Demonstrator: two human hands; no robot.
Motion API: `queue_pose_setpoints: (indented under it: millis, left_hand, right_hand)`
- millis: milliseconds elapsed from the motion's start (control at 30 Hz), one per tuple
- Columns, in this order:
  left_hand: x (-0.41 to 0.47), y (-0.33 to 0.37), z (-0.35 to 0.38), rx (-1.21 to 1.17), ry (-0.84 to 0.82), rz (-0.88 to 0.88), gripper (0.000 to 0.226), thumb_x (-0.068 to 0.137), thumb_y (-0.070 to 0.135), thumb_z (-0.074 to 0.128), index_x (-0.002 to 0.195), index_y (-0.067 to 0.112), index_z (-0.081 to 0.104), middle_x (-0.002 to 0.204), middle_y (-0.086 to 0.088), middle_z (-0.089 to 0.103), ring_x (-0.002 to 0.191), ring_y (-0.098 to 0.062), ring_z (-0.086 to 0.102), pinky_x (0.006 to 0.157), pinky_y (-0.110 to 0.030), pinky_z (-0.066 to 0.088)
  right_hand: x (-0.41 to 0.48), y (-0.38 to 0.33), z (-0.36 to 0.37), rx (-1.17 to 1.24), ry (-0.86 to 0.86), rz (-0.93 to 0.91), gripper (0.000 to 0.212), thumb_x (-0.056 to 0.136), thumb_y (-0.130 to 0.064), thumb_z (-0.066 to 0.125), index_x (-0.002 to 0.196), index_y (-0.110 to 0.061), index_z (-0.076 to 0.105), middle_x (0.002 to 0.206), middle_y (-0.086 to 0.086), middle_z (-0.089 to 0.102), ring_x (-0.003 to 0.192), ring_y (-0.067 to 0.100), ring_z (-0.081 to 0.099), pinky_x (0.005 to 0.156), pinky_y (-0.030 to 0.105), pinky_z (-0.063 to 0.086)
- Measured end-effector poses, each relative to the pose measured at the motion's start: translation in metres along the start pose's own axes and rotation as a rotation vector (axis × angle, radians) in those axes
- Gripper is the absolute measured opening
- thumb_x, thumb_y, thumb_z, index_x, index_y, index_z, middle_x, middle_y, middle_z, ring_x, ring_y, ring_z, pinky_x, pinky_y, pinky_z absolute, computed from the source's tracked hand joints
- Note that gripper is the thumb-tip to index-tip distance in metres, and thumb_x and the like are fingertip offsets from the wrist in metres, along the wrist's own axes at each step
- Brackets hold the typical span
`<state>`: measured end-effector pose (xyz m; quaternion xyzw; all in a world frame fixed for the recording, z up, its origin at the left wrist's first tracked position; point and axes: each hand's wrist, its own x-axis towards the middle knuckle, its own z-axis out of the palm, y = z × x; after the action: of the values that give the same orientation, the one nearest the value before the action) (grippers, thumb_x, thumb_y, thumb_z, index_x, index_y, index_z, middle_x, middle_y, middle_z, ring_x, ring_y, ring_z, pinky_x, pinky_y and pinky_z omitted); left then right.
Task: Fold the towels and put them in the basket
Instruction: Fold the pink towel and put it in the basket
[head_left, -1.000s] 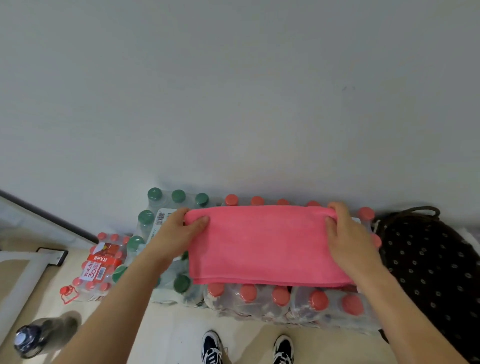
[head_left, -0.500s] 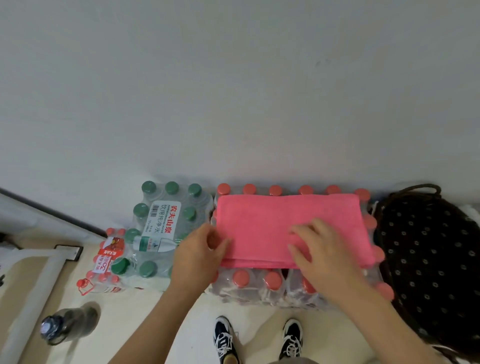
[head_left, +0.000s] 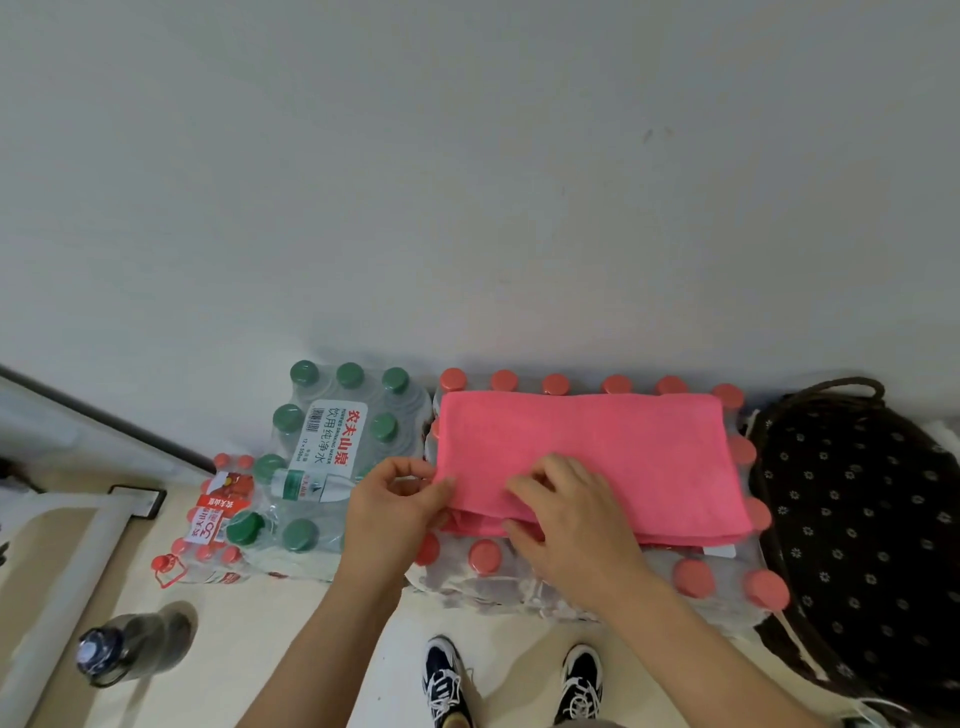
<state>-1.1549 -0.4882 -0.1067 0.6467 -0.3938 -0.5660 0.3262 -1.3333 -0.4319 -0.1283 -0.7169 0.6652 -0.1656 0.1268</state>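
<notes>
Two hands: both at the near left part of the one pink towel (head_left: 597, 457).
Left hand (head_left: 395, 514): thumb laid on the towel's near left corner, fingers curled beside it, pinching that corner.
Right hand (head_left: 576, 525): palm down over the towel's near edge, fingers bent and resting on top, thumb against the stacked layers. Whether it grips a layer cannot be told.
Pink towel: one, folded into a flat oblong of several layers, lying on top of the red-capped pack (head_left: 719, 597). One white tag (head_left: 719, 551) pokes out at its near right edge.
Red-capped pack: one, shrink-wrapped bottles standing against the wall (head_left: 467, 182). Six caps show in the far row beyond the towel.
Basket (head_left: 883, 519): one, dark with small white flowers and a rope handle, just right of the red-capped pack.
Green-capped pack (head_left: 332, 452): one, just left of the red-capped pack; eight caps show.
Small red pack (head_left: 218, 514): one, left of the red-capped pack, beyond the green one, on the floor (head_left: 260, 649).
Dark bottle (head_left: 130, 644): one, on the floor, well off to the near left of the red-capped pack.
Shoes (head_left: 444, 675): two, on the floor just in front of the red-capped pack.
</notes>
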Motion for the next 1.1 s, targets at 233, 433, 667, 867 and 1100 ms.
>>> queue_pose_setpoints:
  millis: [233, 433, 667, 867, 1100]
  left_hand:
    - [-0.003, 0.002, -0.007, 0.002, -0.031, 0.047, 0.018, 0.078, 0.0, 0.075, 0.09, 0.007, 0.064, 0.071, -0.016, 0.056, 0.063, -0.026, 0.056, 0.058, -0.035, 0.05]
    - [-0.006, -0.003, -0.011, 0.345, -0.069, 0.167, 0.012, 0.08, 0.0, 0.07, 0.081, 0.009, 0.063, 0.052, -0.008, 0.056, 0.045, -0.026, 0.056, 0.052, -0.035, 0.05]
    - [0.004, 0.0, -0.01, 0.682, -0.062, 0.206, 0.015, 0.078, 0.012, 0.06, 0.08, 0.027, 0.06, 0.06, 0.0, 0.065, 0.056, -0.014, 0.064, 0.063, -0.037, 0.054]
    - [0.033, 0.016, 0.016, 0.81, 0.016, 0.327, 0.031, 0.088, 0.043, 0.058, 0.112, 0.024, 0.055, 0.083, 0.01, 0.061, 0.079, -0.017, 0.061, 0.066, -0.031, 0.043]
    - [0.034, 0.02, 0.03, 0.796, 0.052, 0.215, 0.05, 0.076, 0.036, 0.073, 0.116, 0.02, 0.047, 0.094, 0.005, 0.058, 0.092, -0.025, 0.062, 0.073, -0.033, 0.045]
  right_hand:
    - [-0.008, 0.005, 0.008, 0.025, 0.232, -0.138, 0.018, 0.079, -0.012, 0.055, 0.095, -0.015, 0.065, 0.088, -0.001, 0.056, 0.077, 0.02, 0.052, 0.066, 0.033, 0.044]
    - [-0.013, 0.007, 0.011, 0.008, 0.102, -0.172, 0.015, 0.079, -0.016, 0.056, 0.09, -0.017, 0.065, 0.083, -0.004, 0.055, 0.073, 0.017, 0.052, 0.068, 0.033, 0.045]
    - [-0.005, 0.002, -0.001, 0.219, 0.066, 0.023, 0.022, 0.089, -0.039, 0.054, 0.092, -0.02, 0.066, 0.084, -0.008, 0.053, 0.075, 0.012, 0.05, 0.065, 0.033, 0.046]
    - [0.012, 0.019, 0.006, -0.186, -0.034, 0.321, 0.066, 0.091, -0.062, 0.025, 0.149, -0.032, 0.026, 0.156, 0.008, 0.029, 0.145, 0.028, 0.022, 0.113, 0.054, 0.023]
    - [0.012, 0.023, 0.017, -0.243, -0.082, 0.334, 0.067, 0.089, -0.066, 0.026, 0.148, -0.034, 0.03, 0.152, 0.006, 0.037, 0.143, 0.027, 0.029, 0.111, 0.052, 0.01]
